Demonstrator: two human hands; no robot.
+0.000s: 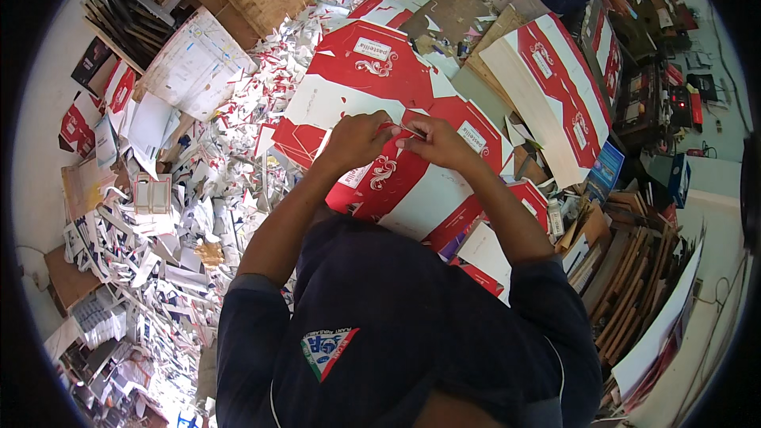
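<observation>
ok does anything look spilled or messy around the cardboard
Yes: loose paper scraps lie strewn in a broad, tangled spread to the left of the red and white cardboard. They look spilled because they point every way and overlap, unlike the stacked cardboard on the right.
</observation>
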